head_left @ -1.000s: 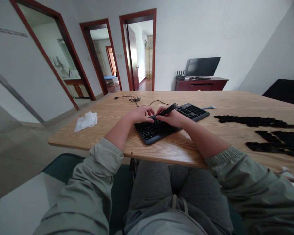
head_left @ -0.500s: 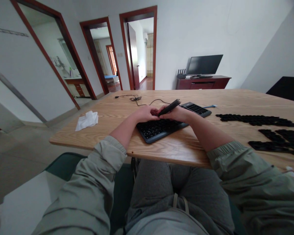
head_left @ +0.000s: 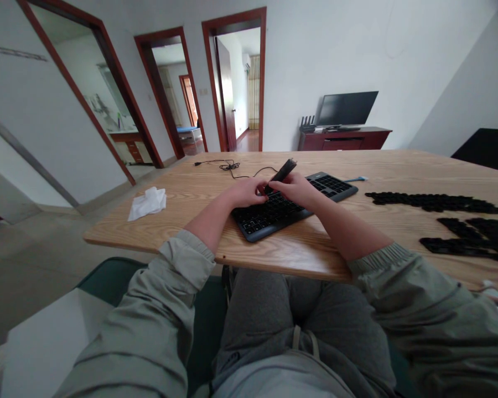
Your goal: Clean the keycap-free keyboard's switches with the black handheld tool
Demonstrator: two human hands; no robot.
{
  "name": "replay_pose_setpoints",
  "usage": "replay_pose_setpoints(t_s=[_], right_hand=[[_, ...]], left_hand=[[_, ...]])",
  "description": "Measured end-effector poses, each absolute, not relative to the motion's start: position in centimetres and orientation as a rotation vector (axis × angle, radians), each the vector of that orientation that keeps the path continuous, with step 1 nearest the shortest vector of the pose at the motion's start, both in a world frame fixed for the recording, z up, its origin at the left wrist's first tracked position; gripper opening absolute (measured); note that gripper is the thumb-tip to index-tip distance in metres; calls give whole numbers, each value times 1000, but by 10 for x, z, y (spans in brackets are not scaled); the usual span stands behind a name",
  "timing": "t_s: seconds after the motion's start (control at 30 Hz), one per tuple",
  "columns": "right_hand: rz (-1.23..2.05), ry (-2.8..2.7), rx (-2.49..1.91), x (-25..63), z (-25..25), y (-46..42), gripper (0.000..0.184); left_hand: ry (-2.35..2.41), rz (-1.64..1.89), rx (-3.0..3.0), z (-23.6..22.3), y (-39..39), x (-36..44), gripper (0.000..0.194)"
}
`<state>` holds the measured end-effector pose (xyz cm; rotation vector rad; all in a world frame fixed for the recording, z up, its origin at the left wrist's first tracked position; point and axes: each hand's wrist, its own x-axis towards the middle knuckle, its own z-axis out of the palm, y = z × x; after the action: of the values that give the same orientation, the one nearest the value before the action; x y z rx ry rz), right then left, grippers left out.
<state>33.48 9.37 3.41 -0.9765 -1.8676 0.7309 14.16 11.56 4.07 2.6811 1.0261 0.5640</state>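
Keyboard: The black keyboard [head_left: 280,210] lies flat on the wooden table [head_left: 382,171], in front of you. It sits at a slant, with its left end closer to you.
Right hand: Your right hand [head_left: 292,187] is over the keyboard. Its fingers are closed around a black stick [head_left: 283,170].
Black stick: It leans, with its top up and to the right. Its low end is down by your left fingertips, over the keys.
Left hand: Your left hand [head_left: 249,192] is over the keyboard too, with its fingers bent. You cannot tell from here if they pinch anything.
Cord: A thin black cord [head_left: 229,166] lies in a small bundle behind your left hand.
Blue stick: A thin blue stick [head_left: 356,179] pokes out past the far right end of the keyboard.
Black bits: Many black bits [head_left: 435,203] lie in bunches on the right side of the table.
Tissue: A crumpled white tissue [head_left: 148,203] lies on the left side.
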Motion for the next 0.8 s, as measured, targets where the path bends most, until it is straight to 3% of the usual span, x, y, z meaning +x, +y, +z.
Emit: replay_pose_setpoints(t_s=[0.17, 0.43, 0.8], right_hand=[[604, -1893, -938, 331, 26, 96, 28], [361, -2110, -1067, 334, 12, 89, 19], [338, -2290, -1049, 331, 7, 85, 33]], left_hand=[[943, 664, 2610, 37, 119, 140, 34], [973, 775, 2443, 41, 119, 130, 19], [1040, 915, 2312, 36, 127, 137, 27]])
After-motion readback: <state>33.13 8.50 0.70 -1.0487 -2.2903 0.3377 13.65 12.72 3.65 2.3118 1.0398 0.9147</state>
